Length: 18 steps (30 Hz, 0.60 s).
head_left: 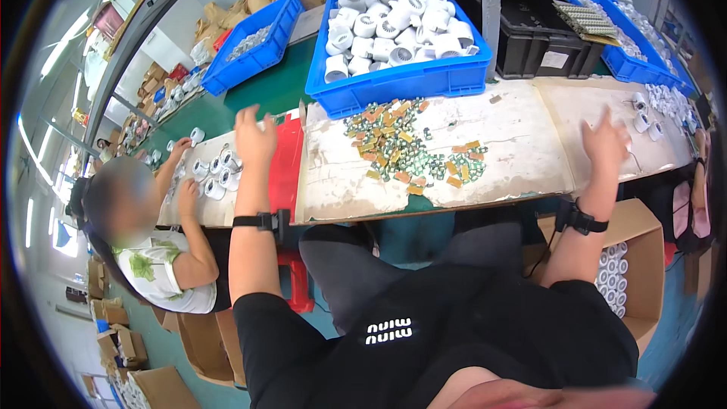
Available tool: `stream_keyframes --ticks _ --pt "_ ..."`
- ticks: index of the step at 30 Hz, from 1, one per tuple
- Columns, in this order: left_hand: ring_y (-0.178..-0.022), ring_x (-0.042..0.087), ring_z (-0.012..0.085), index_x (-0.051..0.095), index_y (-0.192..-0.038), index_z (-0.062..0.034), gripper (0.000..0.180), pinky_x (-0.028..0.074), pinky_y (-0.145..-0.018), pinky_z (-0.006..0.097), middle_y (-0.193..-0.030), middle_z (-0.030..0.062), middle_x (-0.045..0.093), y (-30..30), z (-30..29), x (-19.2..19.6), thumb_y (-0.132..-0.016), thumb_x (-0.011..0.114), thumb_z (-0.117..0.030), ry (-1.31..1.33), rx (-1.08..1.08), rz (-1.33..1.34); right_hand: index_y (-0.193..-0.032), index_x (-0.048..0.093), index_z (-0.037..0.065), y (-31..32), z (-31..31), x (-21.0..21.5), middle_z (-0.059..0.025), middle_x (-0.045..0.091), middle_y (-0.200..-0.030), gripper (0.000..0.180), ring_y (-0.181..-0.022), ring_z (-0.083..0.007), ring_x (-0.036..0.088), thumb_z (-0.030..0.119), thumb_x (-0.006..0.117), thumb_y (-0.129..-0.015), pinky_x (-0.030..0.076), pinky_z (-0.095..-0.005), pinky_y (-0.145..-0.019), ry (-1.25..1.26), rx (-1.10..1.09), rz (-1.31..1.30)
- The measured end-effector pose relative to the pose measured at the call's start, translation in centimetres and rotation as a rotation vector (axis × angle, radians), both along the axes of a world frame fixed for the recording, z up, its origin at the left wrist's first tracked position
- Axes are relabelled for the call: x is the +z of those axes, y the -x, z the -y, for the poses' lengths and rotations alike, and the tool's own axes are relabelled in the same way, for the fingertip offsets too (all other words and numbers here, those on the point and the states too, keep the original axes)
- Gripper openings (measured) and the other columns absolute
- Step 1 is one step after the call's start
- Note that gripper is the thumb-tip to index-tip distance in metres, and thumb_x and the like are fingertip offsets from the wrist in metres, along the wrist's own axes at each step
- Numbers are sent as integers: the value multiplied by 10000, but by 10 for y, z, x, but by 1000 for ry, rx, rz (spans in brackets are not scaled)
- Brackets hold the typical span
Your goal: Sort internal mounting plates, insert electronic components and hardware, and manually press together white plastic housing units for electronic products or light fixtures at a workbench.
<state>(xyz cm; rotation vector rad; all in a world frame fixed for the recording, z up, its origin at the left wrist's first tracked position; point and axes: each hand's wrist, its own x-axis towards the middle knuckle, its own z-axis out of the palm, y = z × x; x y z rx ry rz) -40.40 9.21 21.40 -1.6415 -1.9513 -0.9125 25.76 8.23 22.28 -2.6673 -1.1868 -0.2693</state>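
My left hand (256, 136) is raised over the left side of the bench, beside a red strip (286, 163). Its fingers are apart and nothing shows in them. On the right, my right hand (606, 142) hovers near a few white cylindrical housings (642, 123), fingers spread and no object visible in its grip. A thin dark wire (634, 157) lies by its edge. Between my hands, small green and orange circuit boards (386, 140) are heaped on the pale bench cover (326, 174). Behind them, a blue crate (401, 89) is full of white plastic housings (379, 26).
A co-worker (166, 257) at my left handles white parts (219, 174). Farther back stand another blue crate (254, 42), a black bin (522, 38) and a metal post (491, 15). Beside my right arm, an open carton (644, 257) holds white round parts.
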Motion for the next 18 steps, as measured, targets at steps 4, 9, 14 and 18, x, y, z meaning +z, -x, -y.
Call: stream_keyframes --ticks 4,9,14,18 --pt "-932 696 348 689 -1103 -79 259 556 -833 448 -1112 136 680 -112 -80 49 -876 686 -204 -159 -260 -12 -1488 481 270 -99 8 -58 -289 420 -1482 598 -1339 -500 459 413 648 -931 445 -568 -1055 59 -158 -5" --pt "-1168 608 364 742 -1148 -184 324 523 -962 482 -1297 161 588 -137 -168 43 -832 730 -255 104 -104 -51 -1202 650 154 -74 2 -56 -233 635 -1113 251 -1002 -411 661 151 644 -951 545 -473 -876 -173 252 -68" --pt "-1183 598 384 771 -1110 -197 329 487 -1014 500 -1228 159 649 -141 -193 25 -798 752 -298 246 -27 58 -1068 712 74 -11 -13 -37 -206 666 -1196 158 -1038 -310 673 40 683 -917 540 -405 -833 -853 860 -382" --pt "-1113 616 366 699 -994 -74 239 500 -915 475 -1187 165 673 -182 -166 28 -790 743 -190 -187 -544 479 -1077 723 54 65 -11 -3 -219 635 -1345 204 -1154 -280 659 -27 702 -890 529 -351 -897 -1038 1155 -474"
